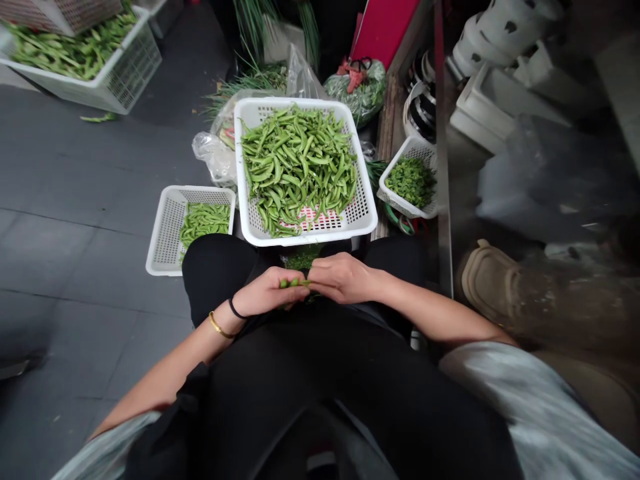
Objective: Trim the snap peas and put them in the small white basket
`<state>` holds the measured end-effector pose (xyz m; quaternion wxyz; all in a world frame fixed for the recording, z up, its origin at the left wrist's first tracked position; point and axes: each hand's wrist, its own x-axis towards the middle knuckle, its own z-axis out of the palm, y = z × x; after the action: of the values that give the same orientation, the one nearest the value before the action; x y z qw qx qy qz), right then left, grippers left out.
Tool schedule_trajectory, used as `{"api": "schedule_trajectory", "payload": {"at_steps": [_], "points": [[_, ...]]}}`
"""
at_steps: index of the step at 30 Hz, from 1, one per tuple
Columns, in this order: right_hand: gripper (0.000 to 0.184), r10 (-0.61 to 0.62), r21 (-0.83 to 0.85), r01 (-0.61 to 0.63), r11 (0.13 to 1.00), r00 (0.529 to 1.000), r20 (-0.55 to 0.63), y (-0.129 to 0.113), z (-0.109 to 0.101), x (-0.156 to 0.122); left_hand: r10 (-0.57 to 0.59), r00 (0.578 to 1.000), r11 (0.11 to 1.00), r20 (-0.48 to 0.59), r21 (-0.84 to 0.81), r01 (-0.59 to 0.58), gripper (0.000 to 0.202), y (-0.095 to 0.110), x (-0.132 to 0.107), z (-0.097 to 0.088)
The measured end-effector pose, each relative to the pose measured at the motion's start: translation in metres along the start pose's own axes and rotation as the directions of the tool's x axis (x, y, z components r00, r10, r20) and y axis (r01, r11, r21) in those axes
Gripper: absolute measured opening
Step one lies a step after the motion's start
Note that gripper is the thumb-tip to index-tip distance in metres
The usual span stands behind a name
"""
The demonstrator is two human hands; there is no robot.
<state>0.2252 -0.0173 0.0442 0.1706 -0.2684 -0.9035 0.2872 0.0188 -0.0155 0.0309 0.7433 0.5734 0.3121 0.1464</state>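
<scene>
Above my lap, my left hand [273,291] is closed around a few green pea pods [291,283], whose ends stick out between thumb and fingers. My right hand [343,277] meets it from the other side, its fingers pinched at the tip of a pod. What lies under the fingers is hidden. Just beyond my knees stands a large white basket [305,239] heaped with pea pods [300,160]. A smaller white basket [163,230] at its left holds more green pods [206,221], gathered on its right side.
A small basket of leafy greens [411,181] stands right, beside a metal edge [443,200]. Plastic bags [217,157] and a bagged bundle of greens [357,93] surround the big basket. Another crate [127,80] of green vegetables sits at the far left on grey tiles [75,253].
</scene>
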Motion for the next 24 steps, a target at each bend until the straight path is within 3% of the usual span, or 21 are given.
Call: {"api": "schedule_trajectory", "payload": {"at_steps": [1,3,5,6,8,10,11,12,13,15,17,18,20,24], "points": [[0.03,0.038,0.173,-0.026,0.985,0.997,-0.064,-0.001,0.002,0.002,0.054,0.998,0.998,-0.015,-0.015,-0.055,0.023,0.002,-0.001,0.003],[0.029,0.208,0.519,-0.086,0.851,0.962,-0.18,-0.005,0.008,0.004,0.15,0.983,0.98,-0.103,-0.117,-0.162,0.026,0.005,0.0,0.01],[0.031,0.407,0.724,-0.137,0.676,0.889,-0.212,-0.006,0.015,0.004,0.189,0.942,0.934,-0.276,-0.245,-0.259,0.028,0.005,0.002,0.015],[0.032,0.469,0.761,-0.156,0.63,0.857,-0.212,-0.006,0.018,0.002,0.182,0.907,0.912,-0.379,-0.28,-0.3,0.028,0.005,0.004,0.016],[0.031,0.513,0.721,-0.21,0.66,0.828,-0.228,-0.004,0.017,-0.006,0.155,0.789,0.881,-0.594,-0.278,-0.383,0.025,0.001,0.008,0.011],[0.031,0.454,0.553,-0.277,0.786,0.865,-0.213,0.002,0.008,-0.017,0.139,0.647,0.851,-0.75,-0.244,-0.465,0.024,-0.005,0.01,0.001],[0.031,0.407,0.425,-0.308,0.851,0.899,-0.164,0.004,0.0,-0.022,0.132,0.61,0.833,-0.781,-0.247,-0.496,0.023,-0.007,0.01,-0.005],[0.032,0.371,0.274,-0.338,0.901,0.926,-0.077,0.007,-0.008,-0.025,0.121,0.614,0.814,-0.78,-0.276,-0.511,0.024,-0.01,0.01,-0.012],[0.034,0.362,0.109,-0.363,0.925,0.932,0.033,0.01,-0.016,-0.026,0.108,0.654,0.797,-0.749,-0.328,-0.507,0.023,-0.013,0.009,-0.017],[0.043,0.438,-0.203,-0.4,0.894,0.875,0.206,0.017,-0.033,-0.022,0.077,0.78,0.771,-0.621,-0.459,-0.442,0.02,-0.017,0.006,-0.026],[0.049,0.548,-0.408,-0.428,0.806,0.8,0.244,0.029,-0.047,-0.009,0.068,0.875,0.743,-0.479,-0.562,-0.365,0.025,-0.019,0.005,-0.029],[0.047,0.581,-0.459,-0.435,0.775,0.775,0.247,0.038,-0.052,0.0,0.072,0.903,0.731,-0.423,-0.594,-0.337,0.025,-0.019,0.004,-0.03],[0.035,0.606,-0.486,-0.439,0.756,0.751,0.262,0.062,-0.058,0.021,0.084,0.932,0.709,-0.353,-0.637,-0.305,0.014,-0.02,0.006,-0.031],[0.024,0.589,-0.534,-0.411,0.739,0.779,0.215,0.123,-0.04,0.065,0.063,0.951,0.673,-0.304,-0.691,-0.265,0.029,-0.022,0.011,-0.032]]}}
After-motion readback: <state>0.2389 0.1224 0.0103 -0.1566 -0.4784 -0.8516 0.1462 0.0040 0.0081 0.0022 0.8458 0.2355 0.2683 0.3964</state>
